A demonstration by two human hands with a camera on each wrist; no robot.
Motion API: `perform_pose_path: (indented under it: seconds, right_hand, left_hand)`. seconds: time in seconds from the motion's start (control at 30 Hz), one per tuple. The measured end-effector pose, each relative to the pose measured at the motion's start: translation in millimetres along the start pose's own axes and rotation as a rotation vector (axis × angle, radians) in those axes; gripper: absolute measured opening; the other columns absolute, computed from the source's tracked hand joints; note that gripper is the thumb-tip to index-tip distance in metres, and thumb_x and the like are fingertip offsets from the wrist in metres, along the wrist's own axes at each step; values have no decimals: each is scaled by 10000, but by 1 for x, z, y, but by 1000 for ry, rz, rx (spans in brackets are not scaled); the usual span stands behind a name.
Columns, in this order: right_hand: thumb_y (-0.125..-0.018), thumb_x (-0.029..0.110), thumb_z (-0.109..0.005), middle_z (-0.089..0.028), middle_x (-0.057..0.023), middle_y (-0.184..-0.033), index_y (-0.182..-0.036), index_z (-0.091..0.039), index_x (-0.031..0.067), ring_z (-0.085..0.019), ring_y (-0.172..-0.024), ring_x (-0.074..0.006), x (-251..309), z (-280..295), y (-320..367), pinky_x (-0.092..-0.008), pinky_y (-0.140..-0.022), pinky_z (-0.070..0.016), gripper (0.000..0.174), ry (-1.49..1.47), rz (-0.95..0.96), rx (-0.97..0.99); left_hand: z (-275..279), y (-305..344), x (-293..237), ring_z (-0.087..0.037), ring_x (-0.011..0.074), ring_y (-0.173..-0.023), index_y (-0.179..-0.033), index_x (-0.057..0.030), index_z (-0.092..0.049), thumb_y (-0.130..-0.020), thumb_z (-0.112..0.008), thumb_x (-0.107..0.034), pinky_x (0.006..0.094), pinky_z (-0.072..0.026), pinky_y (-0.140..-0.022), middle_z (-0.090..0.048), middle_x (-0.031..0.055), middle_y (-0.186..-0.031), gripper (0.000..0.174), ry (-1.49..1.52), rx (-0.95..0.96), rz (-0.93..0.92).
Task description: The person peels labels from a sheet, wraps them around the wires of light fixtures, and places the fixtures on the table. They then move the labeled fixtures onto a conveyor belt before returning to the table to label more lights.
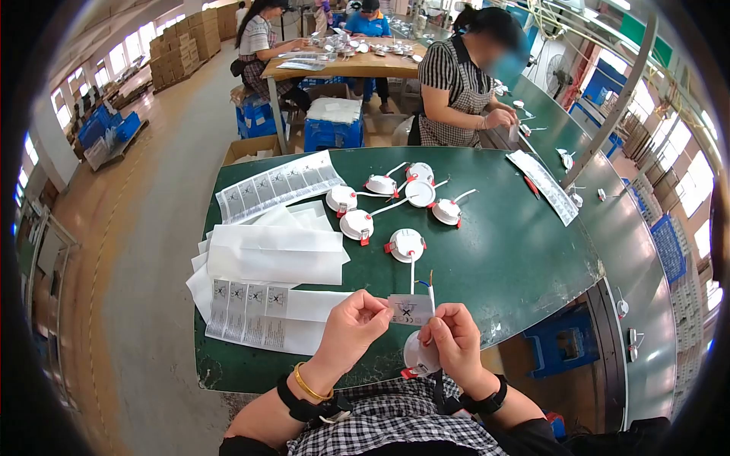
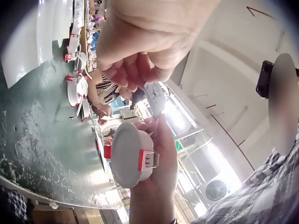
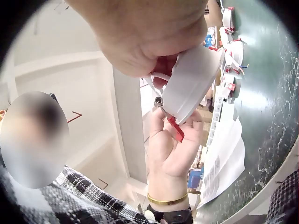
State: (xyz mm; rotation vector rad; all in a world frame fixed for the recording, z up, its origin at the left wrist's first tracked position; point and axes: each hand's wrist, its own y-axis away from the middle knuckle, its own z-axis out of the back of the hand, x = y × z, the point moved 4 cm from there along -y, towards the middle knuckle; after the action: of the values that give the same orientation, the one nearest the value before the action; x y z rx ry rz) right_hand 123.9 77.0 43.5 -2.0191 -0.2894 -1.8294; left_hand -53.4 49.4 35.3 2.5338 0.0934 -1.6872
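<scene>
In the head view my left hand (image 1: 352,327) pinches the left end of a small silver-grey printed label (image 1: 411,309). My right hand (image 1: 455,343) is at the label's right end and holds a round white downlight (image 1: 420,354) by its cable side. The downlight has red-tipped spring clips, and its white cable rises past the label to bare coloured wire ends (image 1: 431,280). In the left wrist view the downlight's flat face (image 2: 127,154) shows, with the right-hand fingers behind it. Seen from the right wrist, a red clip (image 3: 175,129) overlaps the left palm.
Another downlight (image 1: 406,245) lies just ahead on the green table (image 1: 487,266), with several more beyond. To the left are label sheets (image 1: 281,185) and white backing paper (image 1: 274,254). A red pen (image 1: 531,186) lies beside a label strip (image 1: 543,186). A person (image 1: 464,91) works across the table.
</scene>
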Motion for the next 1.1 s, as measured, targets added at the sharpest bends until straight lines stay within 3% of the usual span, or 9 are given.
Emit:
perform_pose_path:
  seconds: [0.3, 0.67, 0.87, 1.1]
  right_hand:
    - [-992, 80, -471, -602, -51, -789, -1031, -463, 12, -562, -702, -89, -3, -5, -3, -226, -658, -472, 79, -20, -10, -36]
    - [-1002, 131, -475, -561, -28, -774, -1030, -464, 16, -548, -733, -99, -17, -9, -12, -252, -707, -468, 119, -341, -113, 12]
    - [-998, 108, -455, -543, -37, -740, -1002, -463, 20, -551, -700, -124, -18, -8, -14, -263, -686, -467, 88, -308, -147, 9]
    - [-1006, 103, -437, -544, -34, -741, -1009, -456, 12, -548, -674, -111, -21, -9, -12, -250, -645, -466, 93, -169, -68, -60]
  left_hand:
    - [4, 1, 1, -542, 33, -803, -864, -18, -552, -891, -636, -57, 186, -462, -729, -619, 33, -937, 97, -58, -35, -42]
    - [5, -2, 0, -491, 9, -735, -859, -38, -556, -905, -636, -89, 170, -414, -650, -599, -14, -836, 105, -22, -54, -52]
    - [7, -3, 4, -479, 3, -719, -848, -42, -546, -902, -635, -78, 162, -395, -622, -585, -24, -823, 110, -14, -66, -41]
    - [-1, -3, 3, -518, 20, -775, -849, -34, -541, -888, -631, -36, 181, -443, -684, -609, 16, -912, 98, -48, -79, -104]
